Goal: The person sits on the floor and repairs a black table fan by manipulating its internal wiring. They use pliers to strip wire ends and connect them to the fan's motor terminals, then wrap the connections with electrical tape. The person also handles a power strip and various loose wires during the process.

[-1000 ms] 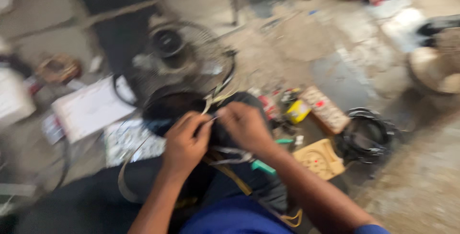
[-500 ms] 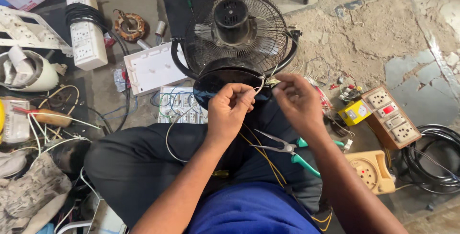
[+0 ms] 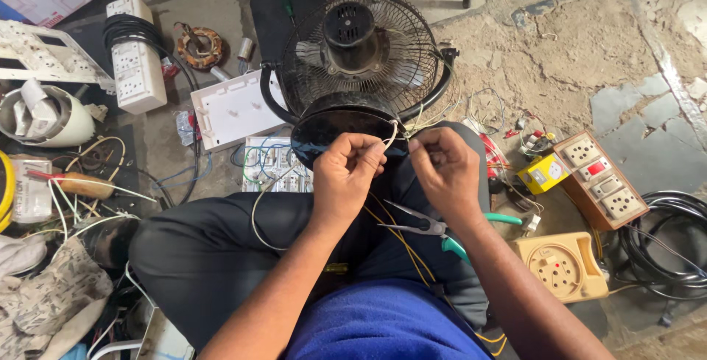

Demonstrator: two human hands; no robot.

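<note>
Nearest, on the lap, green-handled pliers (image 3: pixel 442 229) lie untouched beside yellow wires (image 3: pixel 401 246). Above them the left hand (image 3: pixel 346 177) and right hand (image 3: pixel 445 172) have closed in since a moment ago and now sit steady, both pinching the thin pale wire ends (image 3: pixel 394 135) between fingertips, wrists bent inward; the joining looks under way. Those ends lead to the black fan (image 3: pixel 357 65) standing just beyond on the floor (image 3: pixel 574 43). A brown socket board (image 3: pixel 600 179) lies to the right.
</note>
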